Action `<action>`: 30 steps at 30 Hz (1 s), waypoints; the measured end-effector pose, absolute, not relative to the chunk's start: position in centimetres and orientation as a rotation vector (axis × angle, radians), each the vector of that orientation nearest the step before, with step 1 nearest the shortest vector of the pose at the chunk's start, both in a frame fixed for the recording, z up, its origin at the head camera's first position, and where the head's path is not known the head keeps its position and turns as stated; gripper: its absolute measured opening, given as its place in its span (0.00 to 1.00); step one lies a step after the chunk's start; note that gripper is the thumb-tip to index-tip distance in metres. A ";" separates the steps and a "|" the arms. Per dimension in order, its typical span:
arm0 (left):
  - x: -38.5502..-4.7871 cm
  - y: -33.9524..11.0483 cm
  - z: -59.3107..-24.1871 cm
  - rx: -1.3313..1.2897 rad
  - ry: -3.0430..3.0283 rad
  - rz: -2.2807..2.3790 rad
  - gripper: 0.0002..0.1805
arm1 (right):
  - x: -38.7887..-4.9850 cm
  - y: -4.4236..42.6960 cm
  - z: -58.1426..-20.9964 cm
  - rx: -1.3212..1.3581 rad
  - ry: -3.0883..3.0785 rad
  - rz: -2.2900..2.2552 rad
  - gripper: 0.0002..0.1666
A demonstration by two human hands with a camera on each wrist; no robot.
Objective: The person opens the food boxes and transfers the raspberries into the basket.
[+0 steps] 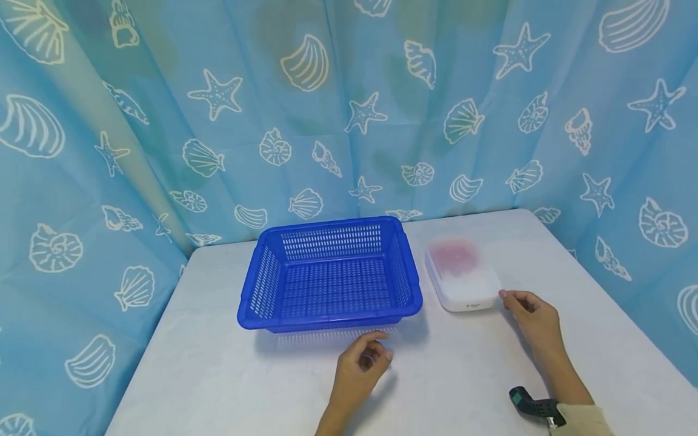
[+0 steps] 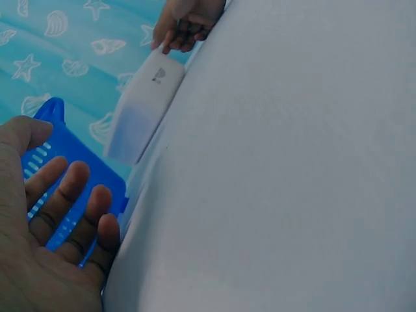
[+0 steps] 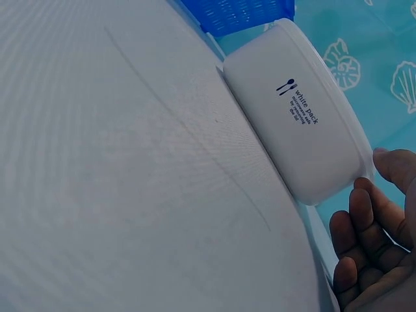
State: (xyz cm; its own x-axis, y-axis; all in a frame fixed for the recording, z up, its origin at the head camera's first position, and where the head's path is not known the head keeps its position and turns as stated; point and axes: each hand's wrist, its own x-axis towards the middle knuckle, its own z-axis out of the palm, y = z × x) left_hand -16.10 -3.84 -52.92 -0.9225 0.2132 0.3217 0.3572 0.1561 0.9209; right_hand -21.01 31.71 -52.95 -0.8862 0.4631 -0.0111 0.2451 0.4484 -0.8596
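A white plastic food container (image 1: 469, 290) with a lid sits on the table, right of the blue basket (image 1: 329, 318). A blurred reddish patch shows on the lid. In the right wrist view the container (image 3: 286, 123) has "white pack" and a spoon-and-fork mark printed on its side. At its near right corner, my right hand (image 1: 531, 318) pinches the lid's rim between thumb and index finger, the other fingers loosely curled. My left hand (image 1: 360, 366) hovers in front of the basket, fingers loosely bent, holding nothing; in the left wrist view the left hand's fingers (image 2: 75, 201) are spread apart.
The perforated basket stands at the back of the white-covered table (image 1: 218, 375), its inside bare. A blue curtain (image 1: 338, 145) printed with seashells and starfish hangs behind and along both sides. A dark strap (image 1: 531, 402) is on the right wrist.
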 end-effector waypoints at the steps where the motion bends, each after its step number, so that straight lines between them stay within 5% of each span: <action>1: -16.1 -3.7 -52.9 -0.569 -2.298 -1.885 0.14 | -21.0 31.7 -53.0 -0.617 -2.477 1.411 0.39; 30: -17.5 0.5 -53.6 -0.507 -2.251 -1.890 0.15 | -21.2 31.8 -53.0 -0.631 -2.453 1.430 0.37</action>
